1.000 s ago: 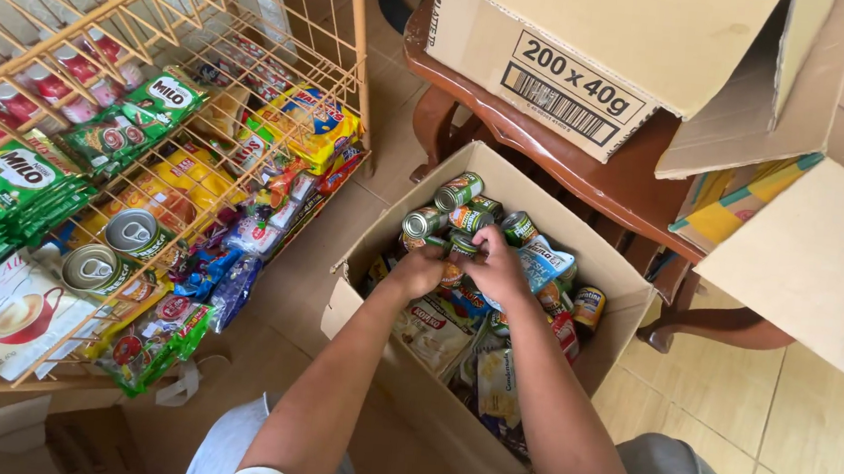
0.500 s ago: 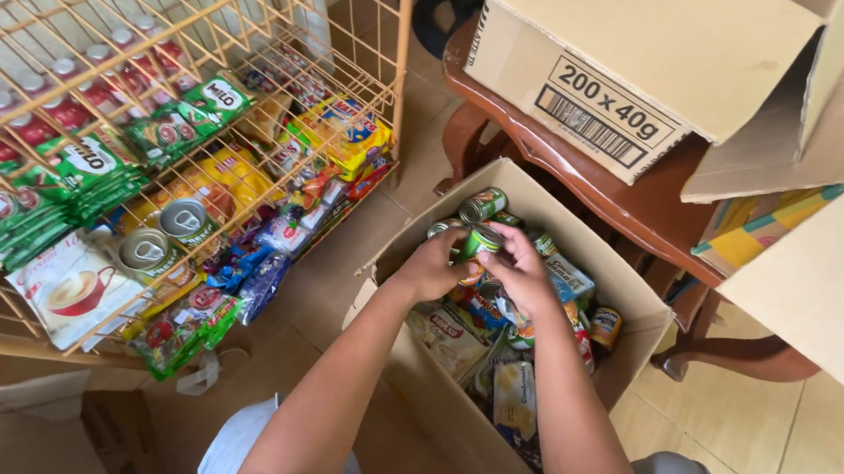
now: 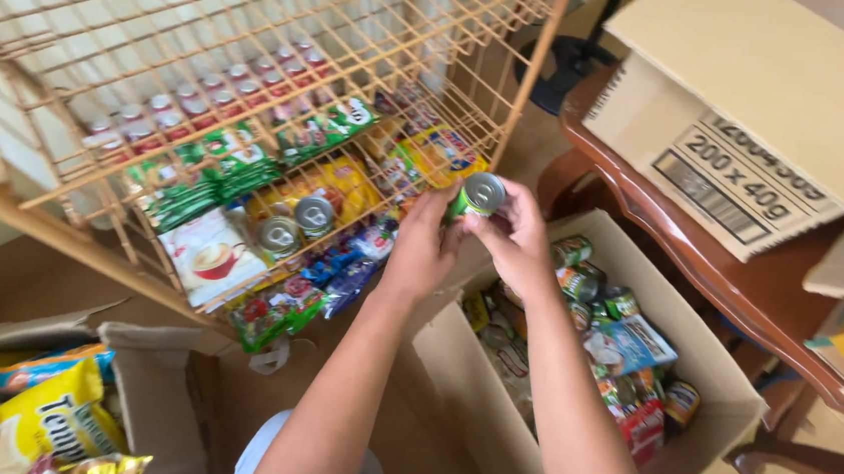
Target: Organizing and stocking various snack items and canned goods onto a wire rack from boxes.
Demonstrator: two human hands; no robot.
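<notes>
Both my hands hold one small green can (image 3: 475, 195) with a silver top, lifted above the open cardboard box (image 3: 488, 413) and close to the orange wire rack (image 3: 379, 23). My left hand (image 3: 419, 245) grips it from the left, my right hand (image 3: 514, 236) from the right. Inside the box lie several more green cans (image 3: 580, 265) and coloured packets (image 3: 631, 346). On the rack's lower shelf two similar cans (image 3: 296, 225) rest among green sachets (image 3: 208, 172) and yellow packs (image 3: 346, 183).
A dark wooden table (image 3: 730, 281) stands right of the box and carries a large closed carton (image 3: 752, 123). Another open box with yellow bags (image 3: 26, 417) is at the bottom left. Small red-capped bottles (image 3: 202, 99) line the rack's back.
My hands have come up out of the box with one can and moved left toward the wire rack. The view has swung left, showing more of the rack.
</notes>
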